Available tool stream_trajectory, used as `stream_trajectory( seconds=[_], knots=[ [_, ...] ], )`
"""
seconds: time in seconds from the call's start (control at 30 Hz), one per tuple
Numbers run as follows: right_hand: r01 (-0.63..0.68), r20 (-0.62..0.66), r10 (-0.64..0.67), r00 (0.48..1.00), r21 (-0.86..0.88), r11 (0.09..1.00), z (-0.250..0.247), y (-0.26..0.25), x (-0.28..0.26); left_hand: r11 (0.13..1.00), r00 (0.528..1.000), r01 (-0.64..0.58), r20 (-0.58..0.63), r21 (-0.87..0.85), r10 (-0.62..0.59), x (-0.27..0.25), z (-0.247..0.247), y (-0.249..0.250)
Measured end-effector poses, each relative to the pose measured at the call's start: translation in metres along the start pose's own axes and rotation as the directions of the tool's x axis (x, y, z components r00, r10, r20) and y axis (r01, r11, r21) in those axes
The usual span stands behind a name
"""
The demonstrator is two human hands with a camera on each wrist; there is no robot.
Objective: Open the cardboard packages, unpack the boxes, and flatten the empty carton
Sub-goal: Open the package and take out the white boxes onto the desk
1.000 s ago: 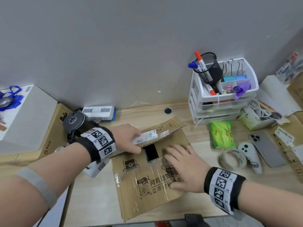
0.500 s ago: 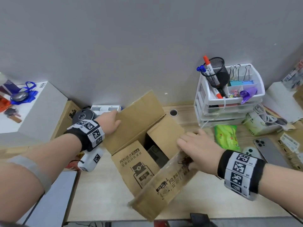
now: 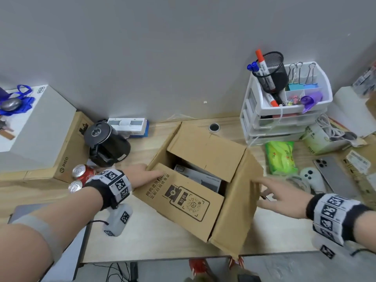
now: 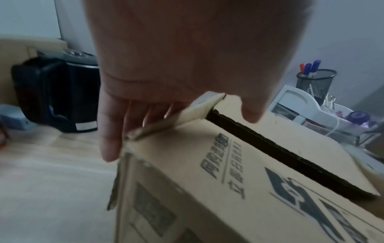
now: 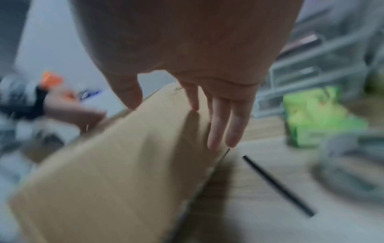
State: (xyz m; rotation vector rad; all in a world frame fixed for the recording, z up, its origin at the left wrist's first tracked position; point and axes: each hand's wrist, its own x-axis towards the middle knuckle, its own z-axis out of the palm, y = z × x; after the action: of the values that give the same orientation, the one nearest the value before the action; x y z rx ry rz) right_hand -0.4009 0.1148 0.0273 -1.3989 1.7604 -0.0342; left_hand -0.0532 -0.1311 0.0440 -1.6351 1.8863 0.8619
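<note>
Now left hand point(image 3: 142, 173) flat against the left side of the open carton point(image 3: 203, 180), fingers straight down the outer wall, thumb over the top edge; right hand point(image 3: 278, 192) spread, fingers straight on the folded-out right flap point(image 3: 240, 200); carton mid-desk point(image 3: 142, 241), grey box point(image 3: 199, 177) inside; black kettle point(image 3: 105, 143) left, green packet point(image 3: 281, 157) right.

the carton point(image 3: 195, 200) carries dark print on its inner flap: two lines of chinese characters with a figure 8, and below them a framed scan-code emblem. a brown box point(image 3: 67, 155) at the left reads "pico" on its side. other labels on the desk are too small to read.
</note>
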Motion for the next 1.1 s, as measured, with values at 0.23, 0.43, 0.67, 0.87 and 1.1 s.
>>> stream_trajectory(
  seconds=[0.23, 0.43, 0.67, 0.87, 1.1],
  knots=[
    [-0.235, -0.108, 0.365, 0.925, 0.593, 0.77, 0.046, -0.068, 0.056, 0.985, 0.984, 0.142, -0.095, -0.096, -0.151, 0.002, 0.021, 0.029],
    [-0.355, 0.172, 0.333, 0.927, 0.689, 0.632, 0.063, -0.087, 0.029, 0.982, 0.977, 0.155, -0.132, -0.107, -0.169, 0.007, 0.021, 0.045],
    [-0.251, 0.476, 0.109, 0.873, 0.246, 0.936, 0.058, -0.107, -0.014, 0.991, 0.983, 0.103, -0.142, -0.084, -0.114, 0.009, 0.027, 0.058],
    [0.359, 0.07, -0.354, 0.933, -0.269, 0.894, 0.02, -0.131, 0.004, 0.989, 0.998, -0.057, -0.016, -0.136, 0.055, -0.005, 0.018, 0.066],
    [0.383, 0.321, -0.266, 0.909, -0.391, 0.837, 0.004, -0.139, 0.038, 0.95, 0.966, -0.244, -0.136, -0.197, 0.22, -0.033, -0.007, 0.048]
  ],
)
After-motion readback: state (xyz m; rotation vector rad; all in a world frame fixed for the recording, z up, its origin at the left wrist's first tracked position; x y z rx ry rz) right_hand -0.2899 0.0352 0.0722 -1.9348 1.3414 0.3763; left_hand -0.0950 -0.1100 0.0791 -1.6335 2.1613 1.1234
